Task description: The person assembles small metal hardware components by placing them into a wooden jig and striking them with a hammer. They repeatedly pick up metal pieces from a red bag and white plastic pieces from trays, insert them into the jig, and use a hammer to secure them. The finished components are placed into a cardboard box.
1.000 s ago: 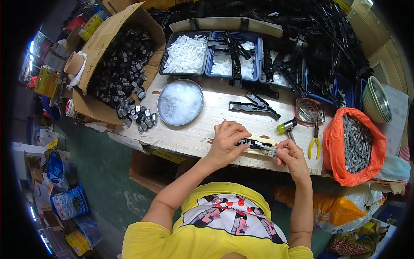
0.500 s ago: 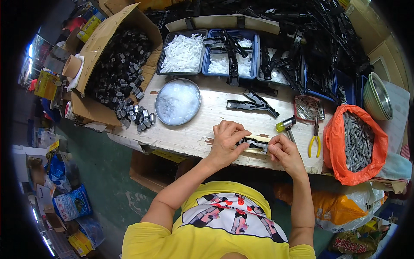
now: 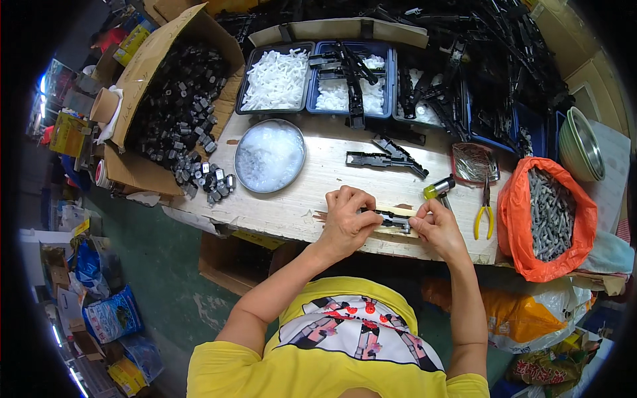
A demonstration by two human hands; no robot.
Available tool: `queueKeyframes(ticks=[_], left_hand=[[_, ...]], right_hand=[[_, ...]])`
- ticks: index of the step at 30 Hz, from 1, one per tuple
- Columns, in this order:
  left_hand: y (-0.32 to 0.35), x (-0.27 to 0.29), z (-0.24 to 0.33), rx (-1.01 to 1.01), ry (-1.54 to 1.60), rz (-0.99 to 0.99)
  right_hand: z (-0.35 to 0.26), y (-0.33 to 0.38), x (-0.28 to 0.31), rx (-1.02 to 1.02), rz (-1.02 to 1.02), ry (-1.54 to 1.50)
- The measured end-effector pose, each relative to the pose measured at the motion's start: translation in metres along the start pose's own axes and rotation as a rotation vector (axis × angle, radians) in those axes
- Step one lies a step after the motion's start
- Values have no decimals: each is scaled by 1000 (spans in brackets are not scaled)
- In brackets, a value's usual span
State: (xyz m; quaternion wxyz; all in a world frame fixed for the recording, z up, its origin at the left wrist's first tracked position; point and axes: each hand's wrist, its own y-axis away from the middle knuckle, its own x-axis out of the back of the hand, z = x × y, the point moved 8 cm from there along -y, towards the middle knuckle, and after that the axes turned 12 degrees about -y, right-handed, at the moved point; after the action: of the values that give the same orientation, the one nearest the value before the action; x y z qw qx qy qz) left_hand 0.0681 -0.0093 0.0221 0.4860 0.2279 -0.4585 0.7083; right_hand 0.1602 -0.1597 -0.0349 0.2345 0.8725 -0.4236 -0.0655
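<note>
A long narrow black plastic part (image 3: pixel 393 221) with grey pieces on it lies at the table's front edge, over a pale yellowish strip. My left hand (image 3: pixel 346 222) pinches its left end between thumb and fingers, hiding that end. At the other end, my right hand (image 3: pixel 434 229) has thumb and fingertips pressed together against the part; whether a small piece sits between them is hidden. Just beyond the right hand lies a small hammer (image 3: pixel 438 189) with a yellow-green head. Farther back, more black plastic parts (image 3: pixel 388 159) lie crossed on the table.
A cardboard box (image 3: pixel 142 83) spills black and grey blocks at left. Beside it sits a round dish (image 3: pixel 237 166) of whitish jelly. Trays (image 3: pixel 310 83) of white pieces line the back. At right are yellow-handled pliers (image 3: pixel 484 215), a pin tray (image 3: pixel 464 178) and an orange bag (image 3: pixel 512 219) of grey parts.
My right hand has shifted slightly up and left along the black part's right end, and more of the grey pieces there shows. My left hand keeps its hold. The view has shifted a little.
</note>
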Motion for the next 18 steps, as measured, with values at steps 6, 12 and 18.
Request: queueKeyframes(ticks=[6,12,18], left_hand=[[2,0,0,-16,-12,22],[6,3,3,-50,-41,86],[5,2,3,-41,-25,65]], right_hand=[[-34,5,-6,222,-11,502],[-109,-17,-58,825,124,935],[-102,-46,-83,1014,59,1169]])
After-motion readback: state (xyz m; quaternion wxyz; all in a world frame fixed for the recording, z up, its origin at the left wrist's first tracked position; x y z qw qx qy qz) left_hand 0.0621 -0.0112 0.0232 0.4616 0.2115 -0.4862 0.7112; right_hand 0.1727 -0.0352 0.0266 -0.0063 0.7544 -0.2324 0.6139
